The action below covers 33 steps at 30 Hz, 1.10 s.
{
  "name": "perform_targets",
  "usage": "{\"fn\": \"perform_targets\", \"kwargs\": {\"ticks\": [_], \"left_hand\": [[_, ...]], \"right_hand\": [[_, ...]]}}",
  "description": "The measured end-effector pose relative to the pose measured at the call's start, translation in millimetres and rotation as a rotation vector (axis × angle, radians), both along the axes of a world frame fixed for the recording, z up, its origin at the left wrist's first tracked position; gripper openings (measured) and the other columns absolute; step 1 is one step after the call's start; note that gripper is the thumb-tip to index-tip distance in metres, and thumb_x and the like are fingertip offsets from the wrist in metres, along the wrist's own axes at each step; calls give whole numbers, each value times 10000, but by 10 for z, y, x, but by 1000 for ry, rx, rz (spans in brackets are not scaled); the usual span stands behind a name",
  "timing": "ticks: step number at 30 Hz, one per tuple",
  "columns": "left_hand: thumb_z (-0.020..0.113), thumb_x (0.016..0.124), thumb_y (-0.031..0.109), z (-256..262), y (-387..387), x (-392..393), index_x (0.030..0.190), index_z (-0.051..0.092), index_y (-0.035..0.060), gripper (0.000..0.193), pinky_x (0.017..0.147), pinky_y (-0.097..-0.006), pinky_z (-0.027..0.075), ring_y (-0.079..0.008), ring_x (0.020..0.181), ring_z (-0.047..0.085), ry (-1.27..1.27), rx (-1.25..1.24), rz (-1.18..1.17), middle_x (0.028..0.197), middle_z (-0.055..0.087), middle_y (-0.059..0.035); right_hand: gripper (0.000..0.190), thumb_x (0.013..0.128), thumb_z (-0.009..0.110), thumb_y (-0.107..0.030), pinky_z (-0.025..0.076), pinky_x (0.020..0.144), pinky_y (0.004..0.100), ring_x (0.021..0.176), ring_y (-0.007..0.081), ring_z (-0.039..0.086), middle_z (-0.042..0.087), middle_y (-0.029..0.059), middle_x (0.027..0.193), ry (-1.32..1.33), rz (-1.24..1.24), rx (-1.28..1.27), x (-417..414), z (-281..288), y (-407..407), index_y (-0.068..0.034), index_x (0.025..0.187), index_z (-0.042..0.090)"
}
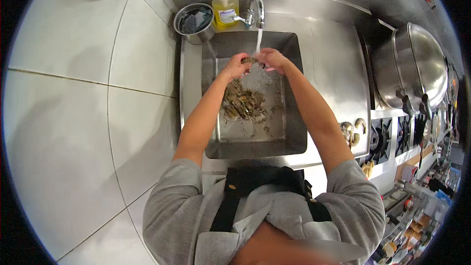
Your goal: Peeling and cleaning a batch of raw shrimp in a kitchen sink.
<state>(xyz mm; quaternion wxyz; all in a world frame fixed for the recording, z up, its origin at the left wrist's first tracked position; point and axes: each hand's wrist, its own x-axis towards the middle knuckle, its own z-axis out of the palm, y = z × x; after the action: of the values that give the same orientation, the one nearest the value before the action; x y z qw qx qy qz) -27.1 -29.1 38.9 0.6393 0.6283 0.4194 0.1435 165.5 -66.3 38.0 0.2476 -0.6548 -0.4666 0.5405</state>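
Observation:
Both my hands are over a stainless steel sink basin (254, 151), close under the chrome faucet (260, 11), from which water runs. My left hand (237, 67) holds one end of a raw shrimp (250, 60). My right hand (273, 60) grips its other end, in the stream. A heap of shrimp shells and heads (244, 103) lies on the basin floor below, with small scraps scattered to its right. Several whole shrimp (355, 132) rest on the steel counter beyond my right forearm, some of them partly hidden by it.
Behind the basin's left corner stand a metal pot (195, 24) with dark contents and a pump bottle of yellow soap (225, 7). A tiled wall (143, 55) rises at the left. To the right are a large metal pot (412, 70) and gas burners (379, 140).

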Motion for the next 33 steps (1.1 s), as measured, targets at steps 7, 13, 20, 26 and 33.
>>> {"fn": "perform_targets", "kwargs": {"ticks": [7,13,20,26,33], "left_hand": [[614,808,123,-97,-579,57,1048,552,-11,282,682,-380,496,-317,781,608,-42,945,-296,989,590,-193],[605,820,146,-83,-1089,18,1011,564,-18,255,696,-421,495,-378,816,582,-39,925,-464,893,568,-192],[556,847,178,-30,-1487,-13,966,546,20,198,660,-470,488,-392,769,587,31,927,-421,883,560,-176],[542,852,118,53,-1464,61,924,566,-22,159,609,-417,489,-419,715,573,2,884,-420,780,585,-211],[689,762,106,266,-1423,29,948,610,-28,242,632,-296,481,-204,654,618,-26,177,-388,757,641,-166]], "right_hand": [[193,911,547,-204,446,497,262,571,141,545,586,49,691,430,-272,-171,-91,-22,-885,-26,850,590],[111,841,602,-91,465,487,274,608,172,597,597,73,691,727,-633,-249,-266,107,-1516,3,782,593],[65,830,595,-25,463,484,277,604,167,576,581,73,679,751,-776,-292,-393,228,-1858,14,779,602],[90,839,611,-48,448,468,273,559,162,555,586,91,683,736,-842,-280,-442,353,-1973,22,782,597],[121,872,585,-77,416,441,235,501,128,535,578,67,631,664,-711,-155,-368,405,-2112,7,785,596]]}}
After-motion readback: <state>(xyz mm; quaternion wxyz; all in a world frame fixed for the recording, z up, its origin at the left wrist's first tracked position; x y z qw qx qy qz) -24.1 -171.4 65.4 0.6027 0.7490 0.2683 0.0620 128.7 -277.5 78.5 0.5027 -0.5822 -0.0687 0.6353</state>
